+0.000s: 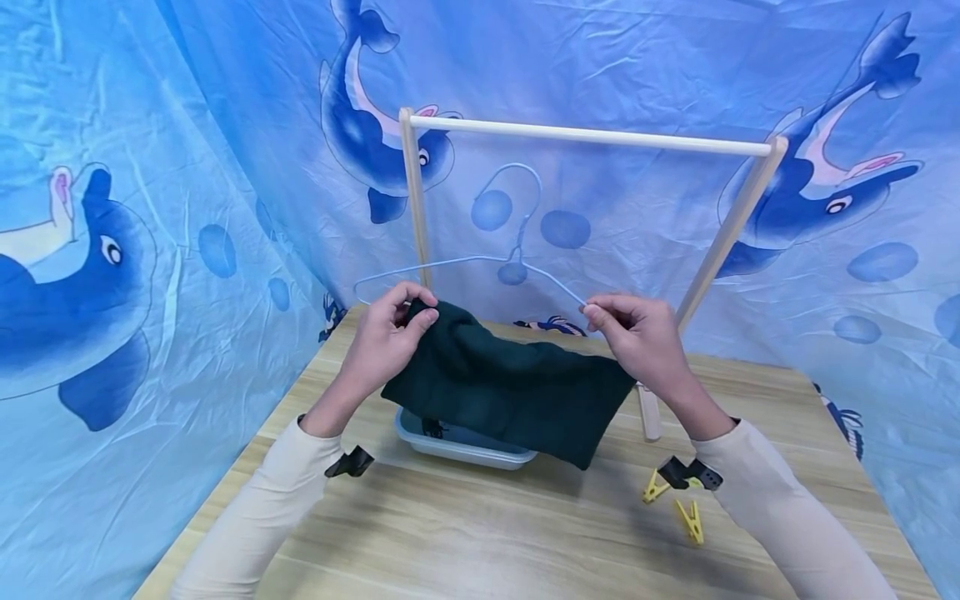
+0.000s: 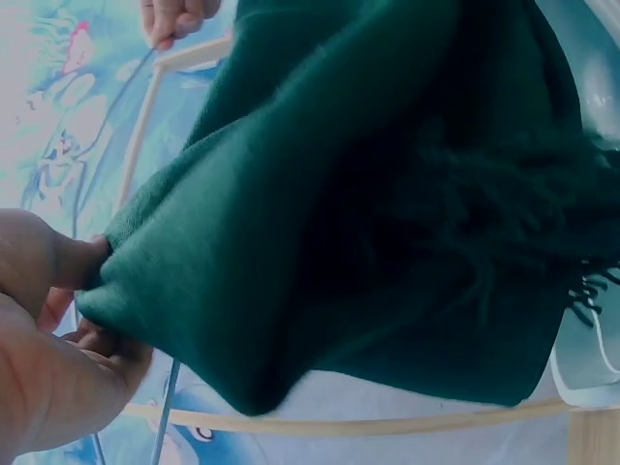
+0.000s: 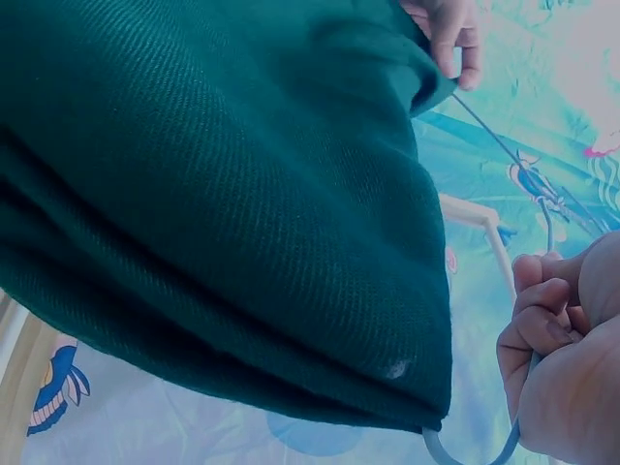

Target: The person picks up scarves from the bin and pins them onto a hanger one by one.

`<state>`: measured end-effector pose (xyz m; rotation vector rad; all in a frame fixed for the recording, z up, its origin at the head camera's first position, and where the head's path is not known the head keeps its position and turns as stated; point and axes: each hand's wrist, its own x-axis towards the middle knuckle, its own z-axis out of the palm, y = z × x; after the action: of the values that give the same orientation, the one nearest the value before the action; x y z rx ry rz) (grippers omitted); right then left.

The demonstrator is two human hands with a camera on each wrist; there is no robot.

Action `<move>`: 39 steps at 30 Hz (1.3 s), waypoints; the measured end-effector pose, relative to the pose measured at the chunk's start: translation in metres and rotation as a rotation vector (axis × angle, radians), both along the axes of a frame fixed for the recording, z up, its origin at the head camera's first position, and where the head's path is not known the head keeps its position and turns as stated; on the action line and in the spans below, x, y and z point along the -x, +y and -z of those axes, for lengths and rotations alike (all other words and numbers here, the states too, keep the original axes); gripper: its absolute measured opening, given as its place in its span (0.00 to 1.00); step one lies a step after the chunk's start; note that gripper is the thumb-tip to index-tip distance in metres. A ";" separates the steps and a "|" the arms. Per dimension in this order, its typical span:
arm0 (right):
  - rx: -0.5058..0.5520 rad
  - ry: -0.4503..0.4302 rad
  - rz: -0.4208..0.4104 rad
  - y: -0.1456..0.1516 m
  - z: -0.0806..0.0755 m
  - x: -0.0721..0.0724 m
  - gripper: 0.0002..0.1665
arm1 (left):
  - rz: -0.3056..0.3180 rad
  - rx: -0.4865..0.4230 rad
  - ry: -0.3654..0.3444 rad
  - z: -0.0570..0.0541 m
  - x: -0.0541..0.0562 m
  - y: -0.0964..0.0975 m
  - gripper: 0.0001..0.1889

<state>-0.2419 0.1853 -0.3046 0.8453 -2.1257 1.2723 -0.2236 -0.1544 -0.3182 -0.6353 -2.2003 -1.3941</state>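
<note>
A dark green scarf (image 1: pixel 517 392) hangs in folds on a light blue hanger (image 1: pixel 465 259), over its lower part. My left hand (image 1: pixel 386 333) pinches the scarf's upper left edge between thumb and fingers. On the other side, my right hand (image 1: pixel 637 337) grips the hanger's right arm, and the hanger's rounded end (image 3: pixel 475 461) shows below those fingers in the right wrist view. The hanger's hook points up. Dark fringe (image 2: pixel 465 213) dangles beneath the scarf in the left wrist view. Cloth hides most of the hanger's lower bar.
Under the scarf, a pale blue tub (image 1: pixel 465 454) stands on the wooden table (image 1: pixel 465 550). Behind the hanger rises a wooden rack with a white crossbar (image 1: pixel 592 133). Yellow clothespins (image 1: pixel 690 523) lie at the front right. Blue dolphin-print curtains (image 1: pixel 637 67) surround the table.
</note>
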 end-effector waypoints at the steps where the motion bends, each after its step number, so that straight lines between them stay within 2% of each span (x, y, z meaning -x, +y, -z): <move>1: 0.000 0.003 0.005 0.000 0.001 0.000 0.07 | 0.008 -0.013 -0.007 -0.001 -0.001 0.000 0.05; 6: -0.002 0.025 0.036 0.000 0.002 0.001 0.06 | 0.021 -0.051 -0.074 -0.008 -0.009 0.001 0.06; 10: -0.005 0.037 0.058 0.000 0.003 0.002 0.06 | 0.030 -0.054 -0.123 -0.009 -0.012 -0.001 0.07; 20: 0.037 0.035 0.075 0.001 0.001 0.003 0.07 | 0.067 -0.151 -0.118 0.006 -0.015 -0.012 0.13; 23: 0.045 0.037 0.077 0.002 -0.001 0.001 0.06 | 0.032 -0.120 -0.127 0.012 -0.017 -0.017 0.12; 28: 0.058 0.048 0.082 0.003 -0.004 -0.001 0.06 | -0.061 -0.024 -0.113 0.022 -0.019 -0.022 0.11; 34: 0.050 0.073 0.069 0.003 -0.007 -0.001 0.06 | -0.174 -0.004 -0.107 0.028 -0.017 -0.024 0.10; 39: 0.042 0.078 0.062 0.003 -0.008 -0.001 0.07 | -0.224 0.030 -0.111 0.030 -0.016 -0.024 0.09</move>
<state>-0.2404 0.1881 -0.2962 0.7920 -2.0415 1.2274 -0.2072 -0.1787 -0.3486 -0.3156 -2.3013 -1.3096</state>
